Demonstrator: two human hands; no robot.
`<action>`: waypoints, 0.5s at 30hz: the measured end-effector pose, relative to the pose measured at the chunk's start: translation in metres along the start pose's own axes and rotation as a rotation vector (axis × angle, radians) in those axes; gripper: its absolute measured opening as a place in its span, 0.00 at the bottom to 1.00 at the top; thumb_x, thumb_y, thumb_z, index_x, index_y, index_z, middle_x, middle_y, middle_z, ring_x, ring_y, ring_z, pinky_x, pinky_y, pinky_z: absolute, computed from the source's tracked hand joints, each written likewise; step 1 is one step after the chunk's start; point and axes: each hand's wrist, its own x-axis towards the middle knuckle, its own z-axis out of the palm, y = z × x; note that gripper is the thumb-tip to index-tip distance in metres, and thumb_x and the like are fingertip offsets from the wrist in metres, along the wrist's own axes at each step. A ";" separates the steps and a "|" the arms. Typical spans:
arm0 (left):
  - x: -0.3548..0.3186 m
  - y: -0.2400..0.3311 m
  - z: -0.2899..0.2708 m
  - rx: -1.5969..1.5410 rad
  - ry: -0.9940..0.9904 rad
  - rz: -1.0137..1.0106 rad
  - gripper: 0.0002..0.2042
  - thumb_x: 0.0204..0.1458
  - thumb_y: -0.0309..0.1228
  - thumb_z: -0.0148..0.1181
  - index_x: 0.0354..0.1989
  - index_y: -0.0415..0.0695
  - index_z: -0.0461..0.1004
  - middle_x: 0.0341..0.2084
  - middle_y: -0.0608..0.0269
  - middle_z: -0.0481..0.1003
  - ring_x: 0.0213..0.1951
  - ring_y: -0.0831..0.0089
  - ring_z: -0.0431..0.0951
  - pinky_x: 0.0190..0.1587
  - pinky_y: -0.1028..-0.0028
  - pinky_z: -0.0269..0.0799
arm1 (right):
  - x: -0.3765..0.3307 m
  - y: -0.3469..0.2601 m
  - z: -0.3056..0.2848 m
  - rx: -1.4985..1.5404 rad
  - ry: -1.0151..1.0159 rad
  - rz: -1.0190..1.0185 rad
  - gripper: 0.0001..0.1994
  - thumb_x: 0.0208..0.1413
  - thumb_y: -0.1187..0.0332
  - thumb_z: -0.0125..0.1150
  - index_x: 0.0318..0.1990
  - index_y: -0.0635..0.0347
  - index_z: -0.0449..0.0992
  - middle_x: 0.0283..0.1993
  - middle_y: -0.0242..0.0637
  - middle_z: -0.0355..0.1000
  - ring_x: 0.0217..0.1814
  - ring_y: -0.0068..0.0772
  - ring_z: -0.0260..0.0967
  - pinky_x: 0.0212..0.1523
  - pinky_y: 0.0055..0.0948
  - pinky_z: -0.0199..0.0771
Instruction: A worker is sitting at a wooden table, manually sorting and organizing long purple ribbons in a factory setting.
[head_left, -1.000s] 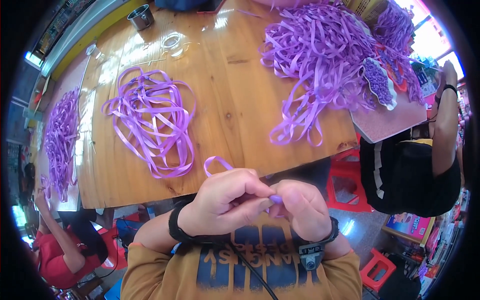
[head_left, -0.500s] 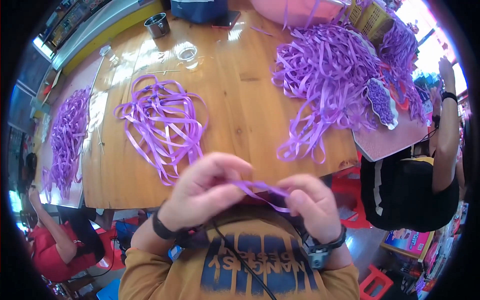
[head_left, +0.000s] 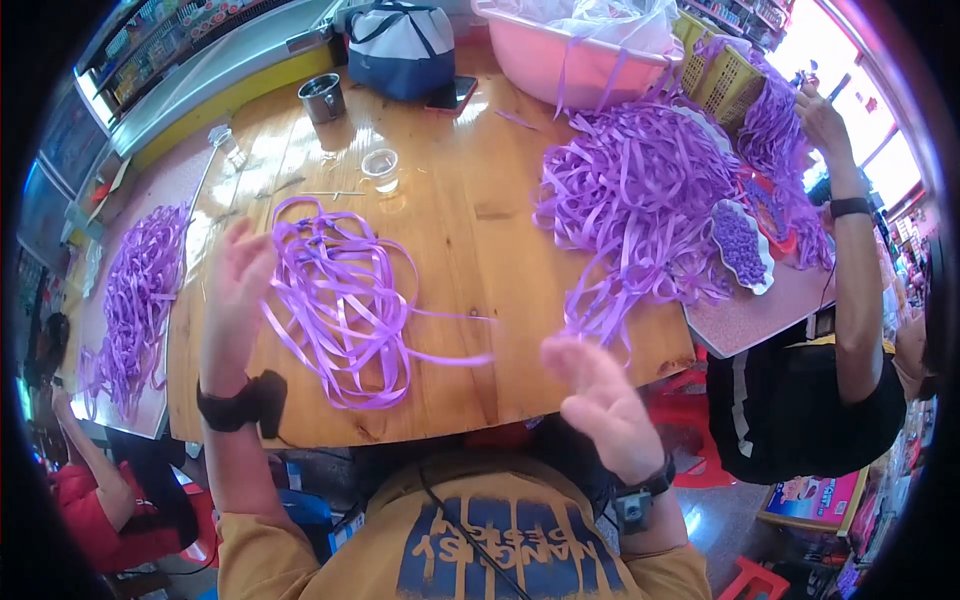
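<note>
on the wooden desk (head_left: 470, 260), left of its middle, a bundle of purple ribbon loops (head_left: 345, 300) is lying in front of the person. the ribbon is showing flat, narrow and satiny, and it is catching the light in pale lilac streaks where it bends. its loops are crossing over one another in a loose, open tangle, with wood peeping through the gaps, and some small darker purple bits are sitting near the far end.

the bundle's long axis is running from the far side of the desk down toward the person, and its near end is leaning a little to the right. two strands (head_left: 450, 360) are reaching out sideways from its right flank, pointing toward the right hand (head_left: 598, 400) and stopping short of it, their tips blurring.

the left hand (head_left: 240, 265) is hovering just beside the bundle's left edge, fingers spreading apart; it is blurring, so i'm not able to tell whether it is touching a loop. the right hand is holding nothing that i'm seeing, its thumb standing away from its fingers, near the trailing loops of a big purple ribbon heap (head_left: 640, 190). beyond that, a pink basin (head_left: 560, 75) is standing at the far side.
</note>
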 end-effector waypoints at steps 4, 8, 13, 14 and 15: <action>-0.024 -0.002 -0.013 0.817 -0.143 0.135 0.15 0.49 0.28 0.54 0.45 0.36 0.68 0.40 0.49 0.71 0.43 0.57 0.71 0.46 0.68 0.66 | -0.011 -0.001 -0.011 -0.023 -0.192 0.383 0.19 0.54 0.73 0.51 0.53 0.67 0.62 0.47 0.38 0.68 0.51 0.28 0.63 0.54 0.27 0.61; -0.062 0.024 0.026 0.451 -0.818 0.297 0.19 0.45 0.30 0.59 0.46 0.38 0.68 0.44 0.51 0.69 0.48 0.58 0.69 0.51 0.66 0.63 | -0.021 0.002 -0.021 0.018 -0.149 0.466 0.14 0.54 0.75 0.50 0.49 0.67 0.66 0.43 0.38 0.70 0.47 0.27 0.66 0.50 0.25 0.64; -0.078 0.019 0.053 0.432 -1.241 0.507 0.20 0.46 0.34 0.57 0.48 0.38 0.67 0.46 0.51 0.68 0.52 0.58 0.65 0.52 0.62 0.61 | -0.024 0.007 -0.026 -0.099 0.243 0.229 0.11 0.52 0.77 0.47 0.43 0.67 0.69 0.36 0.37 0.70 0.34 0.24 0.67 0.40 0.24 0.67; -0.073 0.013 0.052 0.483 -1.212 0.503 0.19 0.45 0.34 0.56 0.46 0.38 0.67 0.45 0.51 0.68 0.49 0.57 0.67 0.50 0.64 0.62 | -0.025 0.010 -0.033 -0.138 0.323 0.150 0.12 0.53 0.76 0.46 0.44 0.67 0.68 0.34 0.34 0.69 0.33 0.21 0.65 0.37 0.22 0.66; -0.064 0.012 0.050 0.525 -1.191 0.447 0.19 0.44 0.32 0.56 0.45 0.38 0.67 0.41 0.50 0.70 0.46 0.55 0.69 0.48 0.64 0.63 | -0.024 0.011 -0.042 -0.184 0.326 0.060 0.14 0.53 0.76 0.46 0.48 0.68 0.66 0.34 0.33 0.68 0.35 0.21 0.64 0.37 0.21 0.64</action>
